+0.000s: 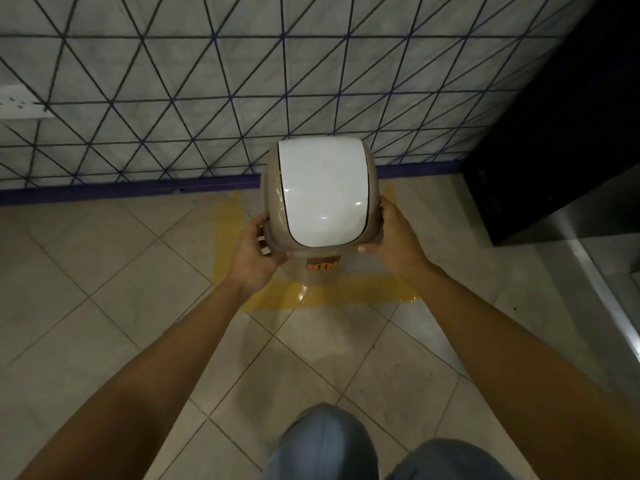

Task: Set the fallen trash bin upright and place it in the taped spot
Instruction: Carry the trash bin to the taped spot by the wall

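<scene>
The trash bin (320, 192) is beige with a white swing lid and an orange label on its front. It stands upright inside the yellow taped square (346, 294) on the tiled floor, close to the wall. My left hand (254, 252) grips the lid's rim on the left side. My right hand (393, 237) grips the rim on the right side. The bin's body and base are mostly hidden under the lid, so contact with the floor cannot be told.
A tiled wall (173, 98) with dark diagonal lines and a purple skirting runs behind the bin. A dark cabinet (554, 150) stands at the right. My knees (322, 445) in blue jeans show at the bottom.
</scene>
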Available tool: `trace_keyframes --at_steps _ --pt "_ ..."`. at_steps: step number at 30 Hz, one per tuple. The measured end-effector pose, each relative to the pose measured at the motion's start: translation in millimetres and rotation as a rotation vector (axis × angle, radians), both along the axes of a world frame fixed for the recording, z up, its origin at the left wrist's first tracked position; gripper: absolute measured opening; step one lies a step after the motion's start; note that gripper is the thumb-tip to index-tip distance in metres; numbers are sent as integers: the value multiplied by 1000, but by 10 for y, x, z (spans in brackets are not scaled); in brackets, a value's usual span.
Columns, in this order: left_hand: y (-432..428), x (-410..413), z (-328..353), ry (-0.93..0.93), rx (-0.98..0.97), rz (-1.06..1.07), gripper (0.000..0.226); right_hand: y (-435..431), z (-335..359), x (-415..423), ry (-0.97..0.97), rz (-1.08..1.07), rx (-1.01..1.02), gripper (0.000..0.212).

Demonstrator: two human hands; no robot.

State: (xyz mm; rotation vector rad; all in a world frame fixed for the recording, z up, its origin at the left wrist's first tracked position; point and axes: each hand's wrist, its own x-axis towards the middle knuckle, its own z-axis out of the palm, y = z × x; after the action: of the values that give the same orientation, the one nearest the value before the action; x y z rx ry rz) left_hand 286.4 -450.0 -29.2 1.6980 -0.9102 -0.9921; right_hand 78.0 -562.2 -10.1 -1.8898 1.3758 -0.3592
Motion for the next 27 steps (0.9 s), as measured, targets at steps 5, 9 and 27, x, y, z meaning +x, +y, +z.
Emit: trace_keyframes --at_steps 5,9,27 --pt "-158 46 -78 -35 -8 -34 80 -159 -30 -6 -43 18 -15 102" --pt "-292 57 -135 -213 -7 -5 92 -268 -66 38 -73 15 -71 105" --pt "-795 186 -29 -510 -138 -32 104 -657 -76 302 -98 15 -164 107"
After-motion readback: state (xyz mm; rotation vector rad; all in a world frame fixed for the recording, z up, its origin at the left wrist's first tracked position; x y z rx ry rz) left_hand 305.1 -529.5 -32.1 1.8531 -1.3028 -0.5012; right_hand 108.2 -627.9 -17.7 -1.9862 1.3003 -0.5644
